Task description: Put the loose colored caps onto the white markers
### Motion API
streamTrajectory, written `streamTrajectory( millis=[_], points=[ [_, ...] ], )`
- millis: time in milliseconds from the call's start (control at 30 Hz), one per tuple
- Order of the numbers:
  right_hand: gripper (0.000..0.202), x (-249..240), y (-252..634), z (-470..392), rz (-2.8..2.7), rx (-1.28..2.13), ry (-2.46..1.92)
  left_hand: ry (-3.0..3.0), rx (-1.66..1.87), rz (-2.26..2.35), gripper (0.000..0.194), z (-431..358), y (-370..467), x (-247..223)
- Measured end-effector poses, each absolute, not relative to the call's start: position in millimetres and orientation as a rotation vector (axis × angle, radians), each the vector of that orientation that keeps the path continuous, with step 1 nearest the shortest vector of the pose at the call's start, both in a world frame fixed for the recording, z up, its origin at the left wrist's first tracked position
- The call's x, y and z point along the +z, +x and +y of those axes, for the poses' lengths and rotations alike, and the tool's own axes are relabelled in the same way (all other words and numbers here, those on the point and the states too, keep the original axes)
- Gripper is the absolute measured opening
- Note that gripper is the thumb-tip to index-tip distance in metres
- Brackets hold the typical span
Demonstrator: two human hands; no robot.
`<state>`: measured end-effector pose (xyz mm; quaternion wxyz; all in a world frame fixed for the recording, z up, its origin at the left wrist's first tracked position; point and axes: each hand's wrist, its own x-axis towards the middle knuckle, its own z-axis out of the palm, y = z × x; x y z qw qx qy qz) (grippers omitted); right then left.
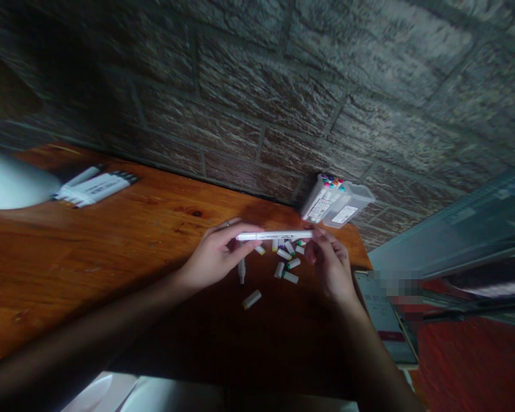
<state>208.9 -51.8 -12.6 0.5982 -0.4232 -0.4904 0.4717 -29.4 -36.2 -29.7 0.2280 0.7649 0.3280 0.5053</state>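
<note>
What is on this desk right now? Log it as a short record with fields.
left hand: grips one end of a white marker
right hand: holds the marker's other end
marker pose: level, above the desk
caps: loose, scattered under the marker
case: clear, against the wall, markers inside
marker pile: far left of desk

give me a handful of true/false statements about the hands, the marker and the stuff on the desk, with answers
1. Both hands hold one white marker level between them. True: left hand and right hand grip its two ends.
2. Loose caps lie on the wooden table under the marker. True.
3. The clear marker box is at the table's near edge. False: it is at the brick wall.
4. The bundle of markers at far left is in the right hand. False: it lies untouched on the table.
</note>
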Motion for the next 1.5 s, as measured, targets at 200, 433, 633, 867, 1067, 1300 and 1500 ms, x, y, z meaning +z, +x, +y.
streamTrajectory(
  millis=[200,433,633,867,1067,1300,1500],
  points=[
    [0.023,-12.7,209.0,-50.6,-1.108,1.073,-0.994,1.971,1.329,0.969,0.037,-37.3,-25.9,-34.2],
    [0.027,-16.4,215.7,-43.8,-1.007,1.001,-1.0,1.556,1.461,1.069,0.029,-19.2,-30.7,-35.0],
    [0.043,-14.6,197.3,-48.3,-0.876,1.059,-1.006,1.448,1.449,0.991,0.031,-17.4,-30.0,-28.7],
    [0.042,-18.6,201.4,-43.2,-0.852,1.036,-1.063,1.359,1.322,0.839,0.034,-30.9,-28.8,-17.5],
    [0.038,-10.8,203.7,-43.4,-0.958,1.171,-0.99,1.28,1.284,0.767,0.037,-32.9,-28.0,-13.0],
    [0.039,27.5,215.2,-40.3,-1.374,1.051,-1.168,1.187,1.202,0.814,0.051,-28.8,-31.3,-14.5],
    [0.044,126.9,299.6,-9.7,-1.374,0.382,-1.356,1.108,1.09,0.822,0.055,-28.1,-31.7,-17.2]
  ],
)
